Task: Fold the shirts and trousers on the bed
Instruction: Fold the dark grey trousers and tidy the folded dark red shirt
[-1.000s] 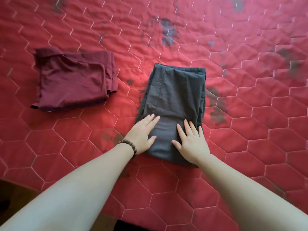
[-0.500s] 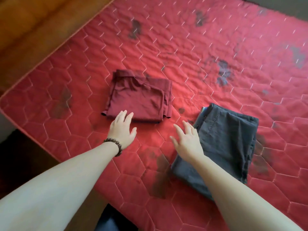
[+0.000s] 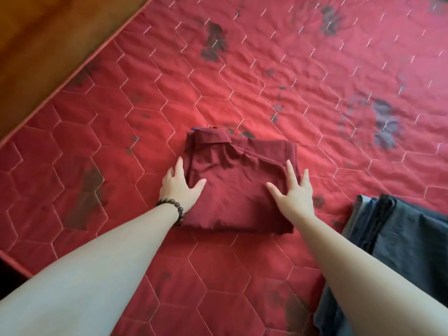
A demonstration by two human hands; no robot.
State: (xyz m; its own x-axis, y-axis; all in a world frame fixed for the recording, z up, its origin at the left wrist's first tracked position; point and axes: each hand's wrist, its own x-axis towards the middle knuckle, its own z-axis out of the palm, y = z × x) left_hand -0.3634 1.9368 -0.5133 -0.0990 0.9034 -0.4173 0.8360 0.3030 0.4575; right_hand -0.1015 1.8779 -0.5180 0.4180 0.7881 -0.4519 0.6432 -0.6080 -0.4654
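A folded maroon shirt lies on the red quilted bed, collar at its far edge. My left hand, a bead bracelet on its wrist, rests at the shirt's left edge with the thumb on top and the fingers down along the side. At the shirt's right edge my right hand lies with fingers spread and straight, the thumb on the cloth. Folded dark grey trousers lie at the right, partly behind my right forearm.
The bed's piped edge runs diagonally at the upper left, with wooden floor beyond it. Dark stains mark the quilt in several places. Bare quilt stretches beyond the shirt and in front of it.
Both hands left the grey trousers, moved left, and now rest on the two sides of the maroon shirt. The view has swung left, putting the shirt in the middle.
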